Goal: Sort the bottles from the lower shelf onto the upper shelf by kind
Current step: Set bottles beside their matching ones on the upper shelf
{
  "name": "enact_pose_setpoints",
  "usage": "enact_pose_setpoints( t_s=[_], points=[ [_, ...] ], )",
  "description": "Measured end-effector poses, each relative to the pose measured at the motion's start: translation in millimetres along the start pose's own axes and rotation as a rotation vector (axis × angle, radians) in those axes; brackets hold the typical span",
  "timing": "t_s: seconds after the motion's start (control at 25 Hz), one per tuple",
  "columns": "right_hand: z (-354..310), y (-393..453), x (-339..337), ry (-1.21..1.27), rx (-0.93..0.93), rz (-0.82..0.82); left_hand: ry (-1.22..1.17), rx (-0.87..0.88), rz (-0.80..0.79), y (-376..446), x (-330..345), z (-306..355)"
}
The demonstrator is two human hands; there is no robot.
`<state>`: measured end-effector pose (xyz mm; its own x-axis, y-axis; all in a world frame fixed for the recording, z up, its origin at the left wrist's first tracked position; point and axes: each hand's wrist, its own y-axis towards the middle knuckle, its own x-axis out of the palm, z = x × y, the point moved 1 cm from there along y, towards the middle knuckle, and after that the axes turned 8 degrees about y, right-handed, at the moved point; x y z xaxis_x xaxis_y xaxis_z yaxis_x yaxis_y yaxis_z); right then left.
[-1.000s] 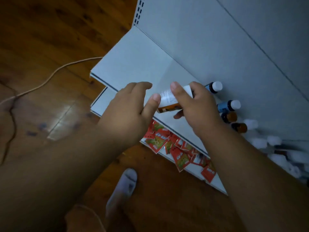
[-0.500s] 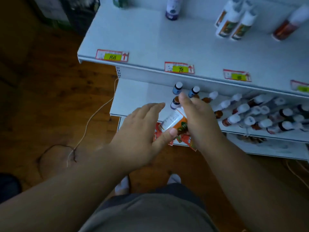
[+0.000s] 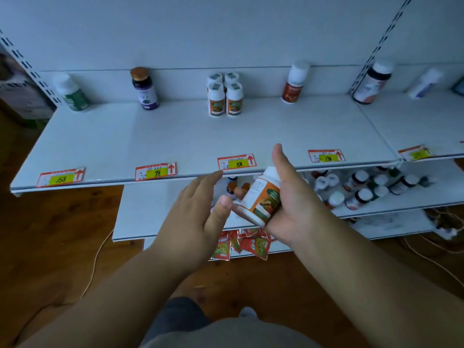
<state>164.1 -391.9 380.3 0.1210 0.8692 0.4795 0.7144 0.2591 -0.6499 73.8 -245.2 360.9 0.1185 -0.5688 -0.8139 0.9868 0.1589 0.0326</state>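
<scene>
Head view: right hand [image 3: 292, 204] grips an orange-labelled white bottle [image 3: 261, 197], tilted, in front of the lower shelf [image 3: 160, 209]. Left hand [image 3: 193, 217], fingers relaxed, thumb touching the bottle's base. Four matching bottles [image 3: 225, 96] stand on the upper shelf [image 3: 175, 136].

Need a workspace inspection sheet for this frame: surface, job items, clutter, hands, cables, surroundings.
Surface: white upper shelf with price tags on its front edge; lower shelf below.
Job's things: orange-label bottle held tilted; four matching bottles grouped upright at the back of the upper shelf; green bottle, purple bottle and red bottle stand singly; mixed bottles lie on the lower shelf.
Clutter: red sachets on the bottom ledge.
Hands: right hand grips the orange-label bottle; left hand open, thumb at the bottle's base.
Cables: pale cord on the floor at left; more cords at right.
Surroundings: wooden floor.
</scene>
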Motion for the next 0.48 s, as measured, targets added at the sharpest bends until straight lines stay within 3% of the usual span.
enact_pose_setpoints(
  t_s=[0.16,0.32,0.48],
  points=[
    [-25.6,30.1,40.8,-0.175,-0.062,0.016,0.081,0.019,0.01,36.8,-9.4,-9.7],
    [-44.3,77.2,86.0,-0.148,-0.107,-0.054,0.113,0.07,-0.029,91.2,-24.1,-46.1],
    [-56.3,120.1,99.6,-0.399,-0.301,-0.062,0.271,0.094,-0.12,145.3,-21.3,-77.3]
  ],
)
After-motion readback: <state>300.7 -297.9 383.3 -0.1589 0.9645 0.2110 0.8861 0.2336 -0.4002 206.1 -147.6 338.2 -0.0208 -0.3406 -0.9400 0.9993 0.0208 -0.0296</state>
